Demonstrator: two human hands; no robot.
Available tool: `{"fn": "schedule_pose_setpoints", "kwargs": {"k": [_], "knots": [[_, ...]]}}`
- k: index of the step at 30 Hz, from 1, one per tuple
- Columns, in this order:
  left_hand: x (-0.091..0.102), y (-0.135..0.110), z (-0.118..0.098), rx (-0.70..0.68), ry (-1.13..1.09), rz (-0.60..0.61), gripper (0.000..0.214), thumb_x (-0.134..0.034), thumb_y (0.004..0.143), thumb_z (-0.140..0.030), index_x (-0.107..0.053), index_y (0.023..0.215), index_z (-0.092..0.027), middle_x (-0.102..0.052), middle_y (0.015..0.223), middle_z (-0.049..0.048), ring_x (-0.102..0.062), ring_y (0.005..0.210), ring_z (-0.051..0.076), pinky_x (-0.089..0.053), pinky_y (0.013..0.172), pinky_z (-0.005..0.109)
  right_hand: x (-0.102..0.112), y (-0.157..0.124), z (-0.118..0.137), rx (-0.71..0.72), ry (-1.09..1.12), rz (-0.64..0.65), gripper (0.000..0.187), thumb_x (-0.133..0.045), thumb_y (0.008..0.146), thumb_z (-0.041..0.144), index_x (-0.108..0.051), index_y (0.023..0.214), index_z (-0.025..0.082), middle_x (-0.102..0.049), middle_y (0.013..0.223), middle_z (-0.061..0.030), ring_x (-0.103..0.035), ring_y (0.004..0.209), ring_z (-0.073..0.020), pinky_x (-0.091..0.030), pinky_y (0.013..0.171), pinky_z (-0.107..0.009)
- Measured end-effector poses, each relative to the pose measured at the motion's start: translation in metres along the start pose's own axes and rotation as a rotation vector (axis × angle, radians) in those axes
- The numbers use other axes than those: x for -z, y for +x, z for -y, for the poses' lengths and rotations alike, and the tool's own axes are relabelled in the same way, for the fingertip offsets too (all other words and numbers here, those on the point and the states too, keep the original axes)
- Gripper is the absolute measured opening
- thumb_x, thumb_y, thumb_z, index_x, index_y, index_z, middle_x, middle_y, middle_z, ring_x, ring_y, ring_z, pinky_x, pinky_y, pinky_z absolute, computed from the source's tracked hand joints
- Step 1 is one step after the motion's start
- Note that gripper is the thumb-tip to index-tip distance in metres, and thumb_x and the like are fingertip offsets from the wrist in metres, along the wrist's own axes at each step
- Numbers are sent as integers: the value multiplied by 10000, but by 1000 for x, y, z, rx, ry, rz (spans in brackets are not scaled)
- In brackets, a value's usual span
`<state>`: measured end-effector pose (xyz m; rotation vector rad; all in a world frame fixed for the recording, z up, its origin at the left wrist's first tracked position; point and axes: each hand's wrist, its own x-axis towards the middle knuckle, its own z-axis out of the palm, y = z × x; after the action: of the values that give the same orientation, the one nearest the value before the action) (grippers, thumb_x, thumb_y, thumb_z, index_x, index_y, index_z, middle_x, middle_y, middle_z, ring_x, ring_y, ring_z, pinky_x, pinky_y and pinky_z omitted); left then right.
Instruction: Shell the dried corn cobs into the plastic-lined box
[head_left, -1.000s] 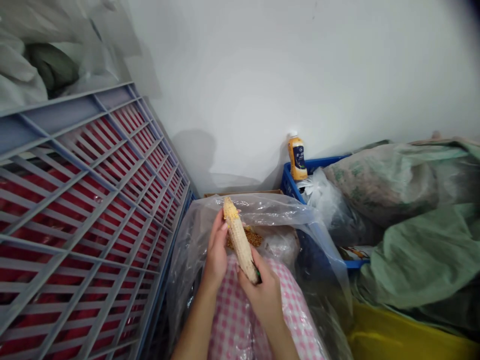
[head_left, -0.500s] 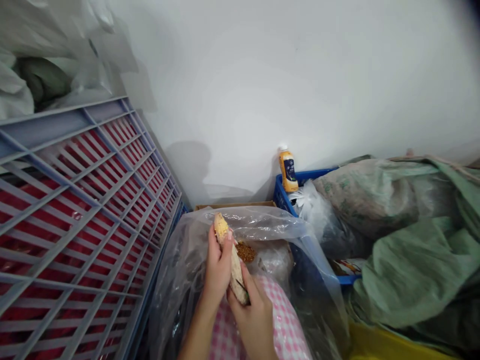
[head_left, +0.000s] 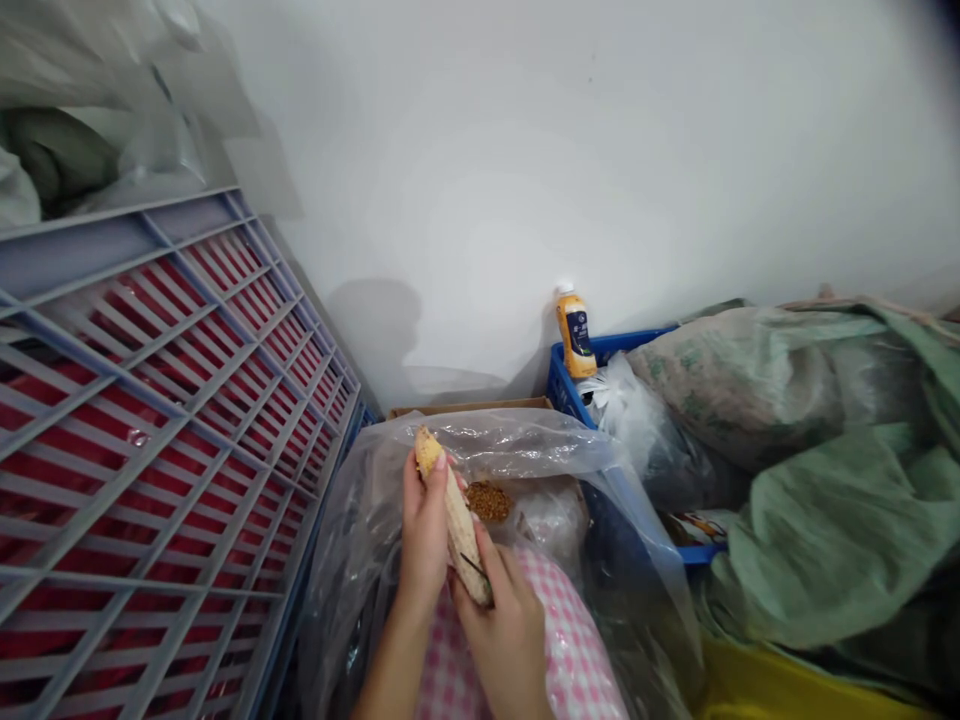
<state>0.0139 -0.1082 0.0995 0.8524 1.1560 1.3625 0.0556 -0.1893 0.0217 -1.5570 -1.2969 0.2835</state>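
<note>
I hold a mostly stripped corn cob upright over a clear plastic bag. My left hand wraps round the cob's upper part, thumb near the yellow tip. My right hand grips the cob's lower end, together with something thin and dark that I cannot make out. A small heap of brown kernels lies inside the bag just beyond the cob. A pink checked cloth lies under my hands.
A grey-blue slatted crate with red contents fills the left. A blue crate behind the bag carries an orange bottle. Green sacks pile up on the right, above a yellow surface. A white wall stands behind.
The view has shifted slightly right and up. My left hand has closed more tightly round the cob's upper part, and the cob sits a little lower and further left in the view.
</note>
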Motion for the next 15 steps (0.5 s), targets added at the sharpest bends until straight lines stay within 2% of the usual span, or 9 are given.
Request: {"fn": "schedule_pose_setpoints", "kwargs": {"k": [2,5,9,12,15], "knots": [[-1,1,1,6,11,-13,305,-612,707,-403,-503,911,-204,-529,616,-41,-503,508,86,-407,498,192,1,0,0,-4,-2,13,425,-557,783,230,-535,1203,167,-656,990,-78,-639,831,-198,-526,699,-276],[1,1,2,5,-26,15,381,-640,671,-310,-499,1012,-215,-569,738,-29,-524,570,82,-419,541,188,2,0,0,-5,13,34,431,-562,781,236,-523,1204,160,-653,1016,-75,-638,857,-194,-523,716,-269],[5,2,2,39,-138,81,474,-586,613,-203,-496,1077,-232,-593,855,-14,-546,637,97,-436,576,201,4,1,1,-10,25,45,424,-548,793,239,-514,1208,158,-655,1004,-70,-637,856,-189,-520,713,-261],[6,3,-1,65,-200,111,483,-539,594,-221,-508,1076,-213,-613,879,9,-574,693,133,-454,603,232,4,2,1,-16,30,37,414,-546,799,244,-517,1203,160,-656,981,-69,-637,836,-186,-519,696,-256],[4,5,-5,74,-130,62,397,-566,651,-313,-538,1027,-190,-618,867,18,-589,679,144,-456,575,240,3,2,0,-20,6,39,432,-555,794,247,-511,1215,158,-653,965,-70,-636,822,-191,-521,682,-264]]}}
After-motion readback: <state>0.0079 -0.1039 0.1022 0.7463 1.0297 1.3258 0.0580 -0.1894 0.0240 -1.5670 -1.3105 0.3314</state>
